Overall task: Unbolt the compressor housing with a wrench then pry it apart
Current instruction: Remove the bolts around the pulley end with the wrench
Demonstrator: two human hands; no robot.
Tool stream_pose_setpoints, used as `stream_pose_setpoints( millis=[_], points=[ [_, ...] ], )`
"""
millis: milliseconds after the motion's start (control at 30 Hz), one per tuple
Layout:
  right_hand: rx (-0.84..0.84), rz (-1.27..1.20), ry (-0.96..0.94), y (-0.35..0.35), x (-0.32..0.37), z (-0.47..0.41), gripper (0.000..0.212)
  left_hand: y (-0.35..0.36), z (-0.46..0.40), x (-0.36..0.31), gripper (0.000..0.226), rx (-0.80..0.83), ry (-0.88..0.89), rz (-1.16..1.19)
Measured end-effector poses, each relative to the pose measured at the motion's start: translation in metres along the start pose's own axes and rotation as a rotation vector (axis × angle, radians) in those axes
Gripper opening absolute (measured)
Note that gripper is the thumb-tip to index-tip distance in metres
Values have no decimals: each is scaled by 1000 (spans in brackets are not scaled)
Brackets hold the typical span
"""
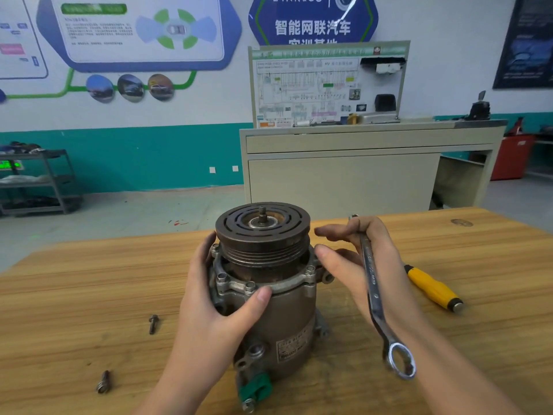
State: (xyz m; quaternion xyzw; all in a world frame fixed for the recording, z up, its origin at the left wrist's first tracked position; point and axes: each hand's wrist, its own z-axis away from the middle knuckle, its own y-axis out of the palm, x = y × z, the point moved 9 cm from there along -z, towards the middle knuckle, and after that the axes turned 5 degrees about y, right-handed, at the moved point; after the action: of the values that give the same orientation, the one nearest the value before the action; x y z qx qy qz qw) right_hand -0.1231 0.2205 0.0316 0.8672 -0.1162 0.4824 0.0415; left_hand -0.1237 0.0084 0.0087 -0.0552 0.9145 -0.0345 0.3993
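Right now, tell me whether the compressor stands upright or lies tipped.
Upright: the compressor stands on end on the table, pulley facing up, steadied by the left hand.

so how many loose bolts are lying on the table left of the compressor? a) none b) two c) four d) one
b: two bolts lie apart on the wooden table left of the compressor, one bolt farther back, another bolt nearer the front edge.
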Motion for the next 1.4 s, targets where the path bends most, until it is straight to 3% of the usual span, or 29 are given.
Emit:
stream_pose_setpoints(
  millis=[133,433,533,600,667,767,867,1000,1067,1167,1267,1400],
  points=[
    [-5,-107,45,-4,-6,-3,34,0,1,1,78,3,-23,-17],
    [11,-78,61,-3,-7,-6,38,0,1,3,82,-2,-38,20],
    [12,-152,50,-2,-6,-6,33,-3,5,8,91,-41,-48,-78],
    [-35,-253,-31,-11,9,-6,30,-8,7,-9,84,-107,42,-253],
    [-38,-313,-103,-18,28,-4,28,-8,8,-45,65,-152,296,-455],
    [115,-315,-111,2,44,10,35,11,15,-90,48,-95,591,-501],
    [216,-275,-147,23,52,26,34,30,14,-108,41,26,626,-466],
    [259,-261,-132,28,58,30,34,24,15,-117,26,49,619,-501],
    [245,-241,-162,25,62,32,42,-7,10,-109,20,-40,486,-551],
    [151,-281,-113,10,53,27,61,-90,-7,-47,19,-219,-62,-674],
    [27,-295,-82,-9,44,23,47,-167,-5,39,16,-133,-501,-1066],
    [0,-153,-144,-9,46,23,22,-203,19,114,19,53,-735,-1182]
  ],
)
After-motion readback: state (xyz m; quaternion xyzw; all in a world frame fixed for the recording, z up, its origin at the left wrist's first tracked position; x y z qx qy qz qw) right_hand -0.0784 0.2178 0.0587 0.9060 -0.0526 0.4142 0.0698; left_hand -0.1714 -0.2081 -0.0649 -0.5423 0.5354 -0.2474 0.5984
